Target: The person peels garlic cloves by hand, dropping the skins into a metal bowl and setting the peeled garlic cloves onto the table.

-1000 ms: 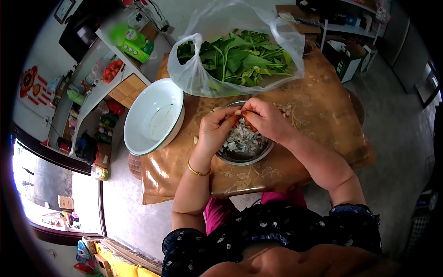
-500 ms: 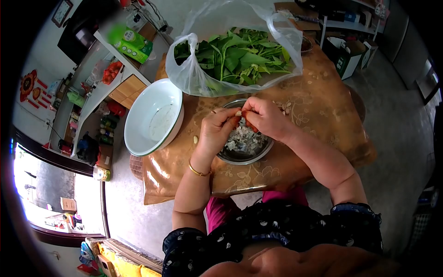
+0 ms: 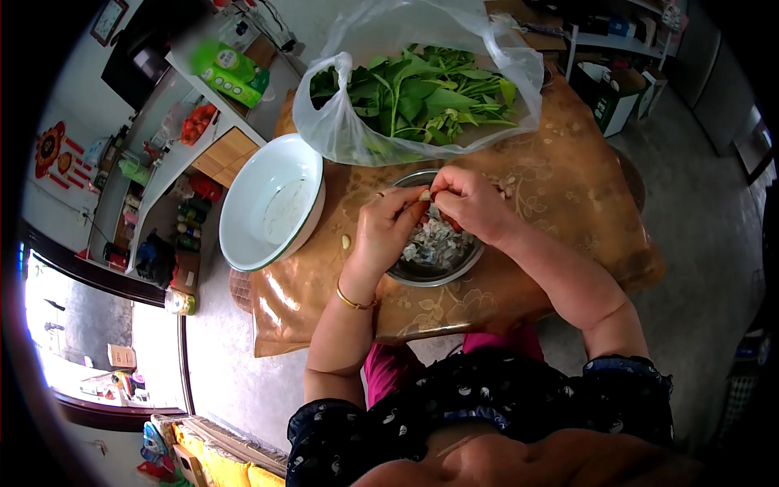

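My left hand (image 3: 387, 223) pinches a small pale garlic clove (image 3: 424, 196) between thumb and forefinger. From the other side, my right hand (image 3: 469, 204) has its fingertips closed at the same clove; whether a bit of skin is between them is too small to tell. Both hands are above a steel bowl (image 3: 432, 282) that holds a heap of papery garlic skins (image 3: 438, 246). A single peeled clove (image 3: 346, 242) lies on the table left of my left wrist. More cloves (image 3: 505, 186) lie behind my right hand, partly hidden by it.
A white enamel basin (image 3: 266, 199) stands at the table's left side. Behind the bowl sits a clear plastic bag (image 3: 324, 134) of green leafy vegetables (image 3: 422, 97). A brown patterned cloth (image 3: 568, 170) covers the table. Shelves (image 3: 158, 191) with goods line the left wall.
Both hands stay at the clove above the bowl, with only small finger shifts. The whole view has moved slightly.
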Demonstrator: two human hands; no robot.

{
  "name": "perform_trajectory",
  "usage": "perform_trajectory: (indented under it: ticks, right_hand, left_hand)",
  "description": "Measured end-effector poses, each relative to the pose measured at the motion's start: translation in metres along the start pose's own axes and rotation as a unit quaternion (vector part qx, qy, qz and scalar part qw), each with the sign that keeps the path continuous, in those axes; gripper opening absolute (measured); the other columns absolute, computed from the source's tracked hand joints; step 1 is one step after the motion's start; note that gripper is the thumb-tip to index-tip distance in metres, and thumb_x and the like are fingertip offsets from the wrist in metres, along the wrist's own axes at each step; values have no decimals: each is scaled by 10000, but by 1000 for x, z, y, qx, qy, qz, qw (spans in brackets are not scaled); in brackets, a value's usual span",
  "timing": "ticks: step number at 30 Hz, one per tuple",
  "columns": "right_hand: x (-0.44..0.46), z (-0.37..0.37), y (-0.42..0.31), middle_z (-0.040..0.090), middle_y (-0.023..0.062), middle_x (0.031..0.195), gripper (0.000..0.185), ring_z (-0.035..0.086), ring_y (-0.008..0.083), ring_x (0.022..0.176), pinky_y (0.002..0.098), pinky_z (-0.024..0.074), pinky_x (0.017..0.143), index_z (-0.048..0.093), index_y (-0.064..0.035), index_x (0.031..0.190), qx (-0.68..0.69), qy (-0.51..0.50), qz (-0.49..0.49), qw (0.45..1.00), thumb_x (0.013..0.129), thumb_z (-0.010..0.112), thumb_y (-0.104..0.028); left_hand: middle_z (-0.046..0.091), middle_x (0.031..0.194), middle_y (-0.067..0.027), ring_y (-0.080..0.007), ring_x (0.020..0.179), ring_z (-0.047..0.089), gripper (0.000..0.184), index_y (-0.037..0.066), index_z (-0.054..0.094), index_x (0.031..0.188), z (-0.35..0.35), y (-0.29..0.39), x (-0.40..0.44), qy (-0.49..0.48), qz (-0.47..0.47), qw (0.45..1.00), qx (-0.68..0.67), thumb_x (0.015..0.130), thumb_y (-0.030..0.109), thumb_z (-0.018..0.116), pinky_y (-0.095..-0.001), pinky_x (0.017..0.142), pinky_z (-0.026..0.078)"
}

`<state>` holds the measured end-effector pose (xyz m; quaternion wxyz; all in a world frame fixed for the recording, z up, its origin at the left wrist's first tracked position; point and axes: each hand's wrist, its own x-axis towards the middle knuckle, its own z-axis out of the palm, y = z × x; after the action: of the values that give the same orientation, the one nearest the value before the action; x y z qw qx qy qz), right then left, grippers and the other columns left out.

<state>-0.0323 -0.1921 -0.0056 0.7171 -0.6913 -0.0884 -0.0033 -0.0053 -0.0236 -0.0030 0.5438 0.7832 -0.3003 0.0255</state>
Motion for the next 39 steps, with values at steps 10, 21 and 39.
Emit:
perform_trajectory:
  ticks: [10, 21, 39]
  right_hand:
    - [0, 2, 1, 489, -11, 630, 46, 416, 37, 534, 202, 335, 464, 522, -21, 818, 77, -15, 6, 997, 839, 484, -37]
    - [-3, 6, 2, 496, -23, 653, 35, 409, 25, 578, 201, 343, 501, 514, -13, 832, -44, 2, -87, 995, 842, 498, -43]
    - [-5, 9, 1, 432, 3, 601, 44, 382, 75, 568, 248, 344, 519, 475, -19, 796, -150, -43, -157, 975, 773, 512, -13]
  left_hand:
    - [616, 779, -64, -112, 641, 559, 178, -67, 606, 1015, 0, -10, 2, -38, -126, 932, -338, 856, -12, 551, -218, 588, 461]
    - [609, 821, -66, -113, 670, 544, 165, -55, 595, 987, -1, -7, 0, -31, -117, 956, -269, 879, 40, 513, -222, 601, 441]
    - [571, 746, -51, -104, 646, 514, 182, -49, 572, 1016, -4, -11, 3, 17, -159, 903, -400, 910, 77, 495, -215, 588, 420]
